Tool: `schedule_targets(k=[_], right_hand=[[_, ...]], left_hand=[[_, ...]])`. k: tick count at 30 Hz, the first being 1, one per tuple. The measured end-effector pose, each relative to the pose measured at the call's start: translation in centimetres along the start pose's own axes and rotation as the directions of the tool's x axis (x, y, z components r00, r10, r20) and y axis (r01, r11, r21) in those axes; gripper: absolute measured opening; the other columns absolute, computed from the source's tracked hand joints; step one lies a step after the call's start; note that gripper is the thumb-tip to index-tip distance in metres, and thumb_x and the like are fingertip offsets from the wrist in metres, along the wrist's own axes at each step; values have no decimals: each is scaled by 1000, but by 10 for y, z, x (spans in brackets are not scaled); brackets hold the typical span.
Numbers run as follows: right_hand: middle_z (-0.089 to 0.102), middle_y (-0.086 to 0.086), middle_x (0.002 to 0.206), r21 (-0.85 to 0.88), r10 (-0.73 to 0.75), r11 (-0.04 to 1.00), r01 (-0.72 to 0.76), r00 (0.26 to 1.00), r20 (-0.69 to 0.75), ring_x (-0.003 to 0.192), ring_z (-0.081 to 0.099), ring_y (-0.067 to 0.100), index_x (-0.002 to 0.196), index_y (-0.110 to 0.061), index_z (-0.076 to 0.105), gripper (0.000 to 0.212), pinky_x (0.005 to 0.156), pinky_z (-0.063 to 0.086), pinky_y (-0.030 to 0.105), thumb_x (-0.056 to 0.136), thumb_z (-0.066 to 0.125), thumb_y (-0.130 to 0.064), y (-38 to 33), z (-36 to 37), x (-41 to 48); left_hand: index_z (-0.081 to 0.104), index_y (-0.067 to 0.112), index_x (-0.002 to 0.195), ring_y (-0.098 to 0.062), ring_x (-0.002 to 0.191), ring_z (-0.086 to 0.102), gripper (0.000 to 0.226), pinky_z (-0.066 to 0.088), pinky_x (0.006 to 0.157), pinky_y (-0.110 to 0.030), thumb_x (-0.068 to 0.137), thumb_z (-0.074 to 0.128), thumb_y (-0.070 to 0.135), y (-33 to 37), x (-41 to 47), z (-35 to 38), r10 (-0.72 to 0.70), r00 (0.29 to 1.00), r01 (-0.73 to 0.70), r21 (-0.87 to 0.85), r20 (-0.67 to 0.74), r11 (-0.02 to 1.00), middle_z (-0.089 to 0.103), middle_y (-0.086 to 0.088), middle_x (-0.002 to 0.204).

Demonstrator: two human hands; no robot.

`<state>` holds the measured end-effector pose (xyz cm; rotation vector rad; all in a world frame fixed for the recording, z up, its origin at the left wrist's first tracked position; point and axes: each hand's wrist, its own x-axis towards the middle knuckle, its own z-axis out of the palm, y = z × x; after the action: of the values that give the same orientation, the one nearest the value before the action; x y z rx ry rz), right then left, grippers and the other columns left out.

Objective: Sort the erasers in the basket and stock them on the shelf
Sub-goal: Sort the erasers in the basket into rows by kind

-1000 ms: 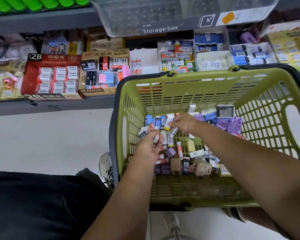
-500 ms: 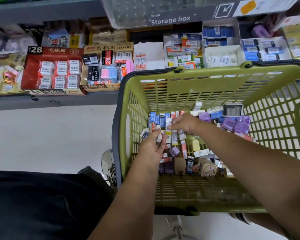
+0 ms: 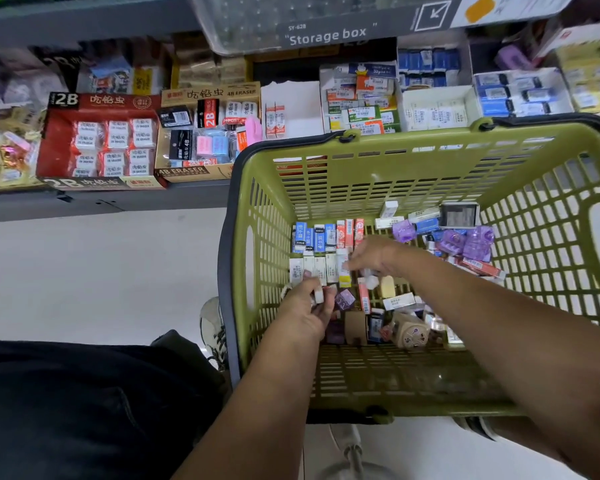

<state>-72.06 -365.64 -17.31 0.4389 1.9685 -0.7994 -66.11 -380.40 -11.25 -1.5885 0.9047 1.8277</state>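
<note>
Erasers (image 3: 400, 301) lie loose across the floor of a green basket (image 3: 395, 181) that stands on the shop floor below the shelf (image 3: 84, 206), as a person sorts them by kind with both hands. Toward the basket's 10 o'clock corner three groups are already lined up: a blue-sleeved row (image 3: 312, 237), a few red-sleeved erasers (image 3: 350, 233) at its 3 o'clock end, and a white-sleeved row (image 3: 317, 270) just at 6 o'clock of both. Each eraser in these rows points its long axis from 12 to 6, and the rows run from 9 to 3.

The left grip (image 3: 303, 311) sits at 6 o'clock of the white-sleeved row, fingers curled and pinching a small white eraser (image 3: 318, 295). The row lies just past its fingertips at 12 o'clock, so this hand looks the nearer one to the row's 9 o'clock end. The right grip (image 3: 378, 256) reaches in from 4 o'clock and hovers at the row's 3 o'clock end; motion blur hides whether its fingers are spread or pinching.

Unsorted stock, including clear purple pieces (image 3: 475, 242), stays heaped from 2 to 5 o'clock. On the shelf at 11 o'clock, a red 2B box (image 3: 101, 140) and a 4B eraser box (image 3: 205, 136) hold stock. Stocking appears not yet begun.
</note>
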Motion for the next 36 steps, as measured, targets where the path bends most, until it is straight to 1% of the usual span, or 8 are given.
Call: schedule_targets(k=[4, 8, 11, 16, 20, 27, 31, 36], right_hand=[[51, 16, 136, -138, 49, 989, -54, 998, -34, 82, 58, 19, 126, -3, 57, 47, 100, 44, 36, 89, 63, -32, 20, -14, -6], [52, 16, 137, -187, 36, 982, -39, 999, -17, 112, 58, 27, 126, -1, 58, 49, 103, 42, 36, 92, 58, -36, 18, -9, -11], [66, 17, 106, -199, 13, 980, -22, 999, -44, 100, 62, 25, 103, 4, 66, 41, 93, 48, 32, 93, 57, -35, 14, -2, -9], [50, 8, 59, -227, 30, 973, -50, 995, -91, 54, 49, 18, 66, -6, 56, 39, 61, 44, 24, 93, 58, -34, 19, 6, -6], [51, 6, 70, -382, 3, 923, -51, 992, -127, 73, 52, 20, 73, -9, 54, 38, 70, 45, 30, 91, 57, -43, 24, 13, -8], [52, -2, 70, -510, 200, 819, -262, 964, -175, 77, 55, 18, 80, -12, 52, 50, 70, 46, 31, 77, 65, -60, 23, 12, -19], [55, -2, 64, -477, 243, 820, -317, 947, -211, 63, 57, 14, 65, -14, 54, 39, 58, 46, 24, 80, 69, -46, 26, 10, -20], [53, 3, 69, -420, 301, 834, -357, 934, -195, 81, 58, 20, 65, -11, 49, 31, 83, 52, 32, 81, 68, -30, 25, 7, -20]], left_hand=[[58, 3, 87, -23, 72, 60, 7, 56, 52, -26, 89, 64, 6, 0, -1, 4, 19, 1000, -20, 21, 16, 1000, 57, -16, 91], [58, 3, 87, -22, 73, 60, 7, 55, 54, -25, 90, 63, 6, 3, -1, 5, 57, 998, -57, 10, 23, 998, 54, -17, 115], [57, 3, 87, -22, 75, 60, 7, 57, 59, -27, 89, 64, 5, 4, -1, 5, 65, 998, -65, -16, 25, 998, 53, -18, 120], [59, 5, 90, -22, 76, 61, 7, 56, 71, -29, 88, 65, 4, 3, 0, 5, 65, 997, -65, -10, 33, 998, 56, -18, 115], [59, 5, 92, -20, 74, 62, 7, 58, 61, -24, 88, 66, 7, 2, 0, 6, 65, 997, -67, 27, 41, 997, 59, -16, 94], [59, 7, 83, -17, 72, 62, 10, 54, 51, -20, 90, 64, 9, 3, 0, 6, 66, 997, -69, 57, 42, 996, 60, -14, 85], [59, 6, 84, -17, 73, 62, 8, 54, 50, -19, 89, 65, 9, 2, -1, 6, 71, 997, -73, 50, 43, 996, 60, -14, 88], [59, 7, 86, -17, 74, 62, 8, 54, 51, -19, 89, 66, 9, 3, -2, 8, 69, 996, -71, 45, 58, 996, 59, -14, 89]])
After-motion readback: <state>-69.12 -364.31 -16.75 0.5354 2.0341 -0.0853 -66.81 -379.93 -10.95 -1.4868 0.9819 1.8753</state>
